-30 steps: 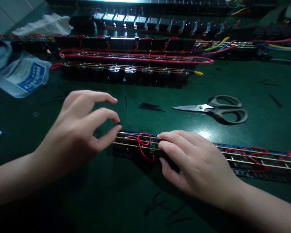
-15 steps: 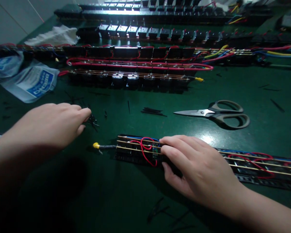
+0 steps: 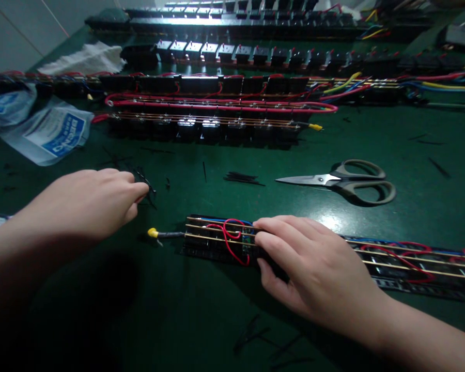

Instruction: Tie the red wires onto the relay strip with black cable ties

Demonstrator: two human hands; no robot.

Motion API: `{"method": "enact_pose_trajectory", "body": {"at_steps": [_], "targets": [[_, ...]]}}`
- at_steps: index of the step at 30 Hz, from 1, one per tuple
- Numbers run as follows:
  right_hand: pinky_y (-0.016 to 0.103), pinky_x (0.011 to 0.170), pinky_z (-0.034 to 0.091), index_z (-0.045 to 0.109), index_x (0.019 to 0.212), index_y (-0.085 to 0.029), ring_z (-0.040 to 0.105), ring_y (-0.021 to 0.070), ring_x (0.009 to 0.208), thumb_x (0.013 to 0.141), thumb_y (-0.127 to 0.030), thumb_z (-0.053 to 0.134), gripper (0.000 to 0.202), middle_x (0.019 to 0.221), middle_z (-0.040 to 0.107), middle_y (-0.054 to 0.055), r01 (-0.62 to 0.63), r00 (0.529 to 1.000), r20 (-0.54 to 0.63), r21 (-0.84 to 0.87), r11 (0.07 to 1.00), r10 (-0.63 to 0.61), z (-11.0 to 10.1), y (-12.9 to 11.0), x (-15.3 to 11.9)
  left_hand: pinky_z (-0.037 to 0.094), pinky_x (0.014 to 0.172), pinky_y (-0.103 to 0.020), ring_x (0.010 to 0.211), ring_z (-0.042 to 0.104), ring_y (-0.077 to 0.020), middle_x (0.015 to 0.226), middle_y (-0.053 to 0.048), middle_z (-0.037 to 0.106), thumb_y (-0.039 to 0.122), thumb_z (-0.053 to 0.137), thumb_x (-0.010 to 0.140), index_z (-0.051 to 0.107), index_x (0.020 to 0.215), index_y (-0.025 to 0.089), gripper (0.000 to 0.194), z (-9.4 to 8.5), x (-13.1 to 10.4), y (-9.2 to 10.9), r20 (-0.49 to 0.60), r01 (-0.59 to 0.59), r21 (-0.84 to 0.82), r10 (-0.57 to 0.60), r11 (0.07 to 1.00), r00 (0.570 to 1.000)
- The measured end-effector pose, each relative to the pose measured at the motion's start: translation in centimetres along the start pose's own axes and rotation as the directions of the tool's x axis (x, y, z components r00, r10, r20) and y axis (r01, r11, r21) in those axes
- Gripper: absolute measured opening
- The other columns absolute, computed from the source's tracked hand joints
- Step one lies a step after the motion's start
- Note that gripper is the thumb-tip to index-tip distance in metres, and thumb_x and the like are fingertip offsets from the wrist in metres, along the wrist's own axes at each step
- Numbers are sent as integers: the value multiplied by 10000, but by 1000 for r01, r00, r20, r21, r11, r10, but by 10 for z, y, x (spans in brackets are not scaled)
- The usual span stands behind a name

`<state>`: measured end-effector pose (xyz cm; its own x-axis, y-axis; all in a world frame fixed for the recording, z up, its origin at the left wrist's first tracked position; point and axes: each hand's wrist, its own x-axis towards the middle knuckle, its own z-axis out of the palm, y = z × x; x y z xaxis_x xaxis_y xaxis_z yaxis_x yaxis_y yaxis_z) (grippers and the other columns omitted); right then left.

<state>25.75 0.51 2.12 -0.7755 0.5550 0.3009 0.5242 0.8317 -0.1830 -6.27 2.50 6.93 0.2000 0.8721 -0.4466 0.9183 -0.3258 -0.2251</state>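
Black clippings (image 3: 150, 185) lie beside the left hand (image 3: 96, 201), fingertips pressed together! Right hand (image 3: 318, 263) arches palm-down, gripping the wired bar (image 3: 213, 245).

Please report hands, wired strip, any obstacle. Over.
Left hand at loose black pieces, grip unclear. Right hand holding wired strip. Scissors beyond strip, touching neither hand.

The left hand (image 3: 96, 199) and right hand (image 3: 313, 258) are bare, with slim fingers and softly rounded knuckles. The right forearm (image 3: 418, 323) is bare too; the left forearm (image 3: 19, 256), partly in deep shadow, seems likewise uncovered.
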Motion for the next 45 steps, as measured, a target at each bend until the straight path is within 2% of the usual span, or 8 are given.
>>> {"method": "enact_pose_trajectory", "body": {"at_steps": [4,8,14,17,21,27,36,45], "targets": [[390,732,506,605,964,-170,644,263,914,843,-186,548,135,1040,712,104,-1,1000,8,-4,1000,1,0,-1,0,395,695,-380,782,604,-262,890,-73,640,324,418,893,607,890,209,221,-5,0,4,-54,36,-100,-42,994,998],[391,747,508,613,994,-159,645,266,934,845,-184,555,162,1053,710,111,13,1000,9,1,1000,-13,0,-1,0,356,588,-311,604,487,-160,707,17,541,306,489,845,529,810,223,99,-7,7,13,-134,-54,-427,-4,903,991],[394,751,506,624,1029,-154,623,261,897,829,-193,560,213,1059,699,133,17,999,34,0,1000,-17,0,1,2,453,603,-249,691,576,-130,814,11,624,291,579,862,477,1184,216,347,9,26,41,-212,-199,-944,-24,262,977],[394,739,506,617,1045,-144,611,258,871,826,-193,554,233,1039,692,133,-2,998,68,-2,1000,2,-4,-2,5,477,619,-228,667,574,-104,798,24,627,259,593,866,525,1216,219,359,10,31,56,-331,-321,-939,-72,123,941],[387,709,509,598,1105,-134,624,256,839,869,-277,581,276,980,694,118,-75,986,148,25,997,71,-17,-7,10,532,682,-234,718,632,-111,816,-10,696,255,629,844,705,908,166,134,-1,34,62,-307,-299,-946,-50,128,950],[341,737,528,601,1033,-199,654,221,898,873,-204,603,160,988,711,80,-188,981,92,208,960,172,-30,-2,30,605,794,-313,811,714,-168,887,-36,760,337,750,776,759,947,179,233,-9,51,56,-388,-388,-917,23,96,921],[263,695,522,637,911,-214,658,143,802,804,-97,660,160,901,716,-4,-260,963,81,537,802,258,-8,12,56,609,745,-261,742,719,-131,819,-20,757,157,736,762,733,868,152,106,10,82,63,-460,-447,-888,172,-110,871],[251,653,513,680,884,-211,648,127,729,821,-85,634,148,857,725,-9,-250,963,59,572,781,264,-8,15,54,581,694,-242,697,681,-118,771,-8,724,175,701,803,727,845,148,56,9,74,64,-461,-472,-881,204,6,863]]}}
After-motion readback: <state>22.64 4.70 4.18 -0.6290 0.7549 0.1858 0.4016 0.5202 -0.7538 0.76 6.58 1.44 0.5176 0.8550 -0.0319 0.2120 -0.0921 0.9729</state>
